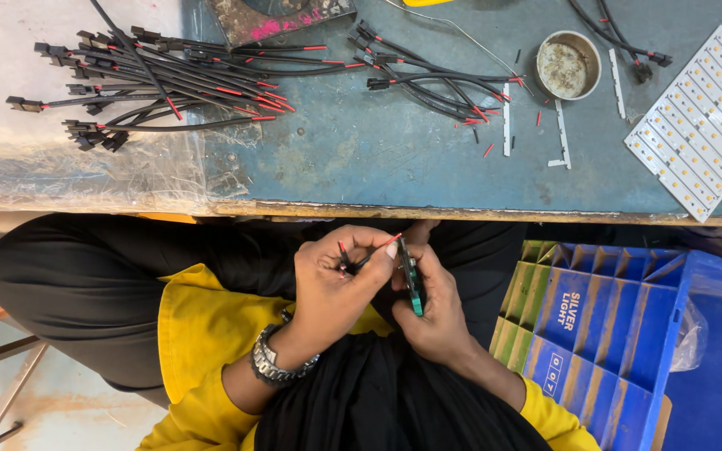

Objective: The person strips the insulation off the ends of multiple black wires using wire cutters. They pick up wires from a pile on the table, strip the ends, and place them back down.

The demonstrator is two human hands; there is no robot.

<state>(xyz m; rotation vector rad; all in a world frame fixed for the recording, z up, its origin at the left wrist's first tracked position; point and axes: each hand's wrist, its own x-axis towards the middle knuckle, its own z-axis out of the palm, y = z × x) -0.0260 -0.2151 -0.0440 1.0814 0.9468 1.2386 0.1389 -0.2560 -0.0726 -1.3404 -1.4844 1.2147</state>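
Workbench (378, 159), worn blue top, far side: bundles of black-and-red cable leads (152, 79), round tin (567, 65), white LED panel (699, 121) at right. Near, over the lap: left hand (332, 288), fingers pinched on a black-and-red wire (369, 255); right hand (436, 309), fingers clamped on a small green circuit board (412, 280). Blue crate (612, 334) near right.

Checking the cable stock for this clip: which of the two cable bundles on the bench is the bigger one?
The left bundle, lying partly on the clear plastic sheet; it holds far more red-and-black cables than the smaller bundle beside the round tin.
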